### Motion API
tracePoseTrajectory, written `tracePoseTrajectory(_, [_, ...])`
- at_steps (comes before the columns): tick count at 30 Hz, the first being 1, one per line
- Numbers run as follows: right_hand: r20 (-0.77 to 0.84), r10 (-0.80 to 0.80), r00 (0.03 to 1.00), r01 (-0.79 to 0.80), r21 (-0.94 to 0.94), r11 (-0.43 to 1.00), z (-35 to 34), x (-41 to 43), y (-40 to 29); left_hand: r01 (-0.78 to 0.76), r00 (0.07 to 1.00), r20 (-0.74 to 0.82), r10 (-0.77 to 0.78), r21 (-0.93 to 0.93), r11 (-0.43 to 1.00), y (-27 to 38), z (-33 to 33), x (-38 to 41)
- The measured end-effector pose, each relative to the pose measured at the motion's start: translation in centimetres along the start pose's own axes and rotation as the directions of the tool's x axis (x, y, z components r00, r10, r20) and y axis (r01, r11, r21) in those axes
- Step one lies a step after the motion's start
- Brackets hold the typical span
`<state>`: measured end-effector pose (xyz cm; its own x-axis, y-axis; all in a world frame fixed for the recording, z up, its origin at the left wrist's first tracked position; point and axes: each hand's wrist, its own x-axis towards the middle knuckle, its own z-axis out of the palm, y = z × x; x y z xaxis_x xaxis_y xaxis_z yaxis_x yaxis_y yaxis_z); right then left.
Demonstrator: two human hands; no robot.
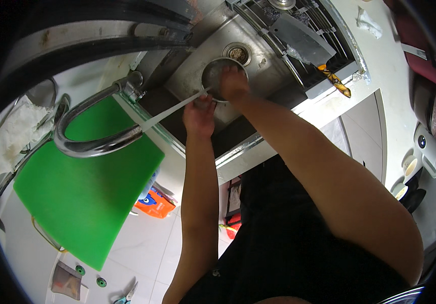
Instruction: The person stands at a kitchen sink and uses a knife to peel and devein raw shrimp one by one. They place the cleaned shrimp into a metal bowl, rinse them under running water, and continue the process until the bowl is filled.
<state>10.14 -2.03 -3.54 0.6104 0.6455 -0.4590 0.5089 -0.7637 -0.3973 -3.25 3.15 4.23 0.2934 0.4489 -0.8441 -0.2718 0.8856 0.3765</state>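
A round metal bowl [211,73] is in the stainless steel sink [187,72], just on the near side of the drain strainer [237,54]. My left hand [199,117] grips the bowl's near-left rim. Inside the bowl is my right hand [234,83], its fingers bent downward; whether they hold anything is hidden. A stream of water [176,107] runs from the curved chrome faucet [96,146] into the bowl, passing close above my left hand.
Over the sink's right side sits a dish rack [278,49] with a cleaver [303,40], its handle [335,80] wrapped in patterned yellow. A green cutting board [89,182] lies left of the sink beneath the faucet. Scissors [127,296] are at the lower left.
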Motion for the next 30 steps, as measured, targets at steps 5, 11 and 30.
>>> tracePoseTrajectory(5, [0.162,-0.074,0.984,0.08,-0.033,0.996,0.5,1.1,1.7,0.055,0.995,0.086,-0.054,-0.013,0.998,-0.1,5.8,3.0])
tracePoseTrajectory(11, [-0.037,-0.156,0.987,0.16,0.24,0.957,4.7,3.4,6.7,-0.061,0.998,0.031,0.054,0.317,0.946,-2.2,8.0,5.8])
tracePoseTrajectory(30, [0.283,-0.232,0.931,0.259,-0.063,0.964,2.4,1.2,1.8,-0.143,0.942,-0.273,0.197,0.203,0.969,-3.5,2.3,3.1])
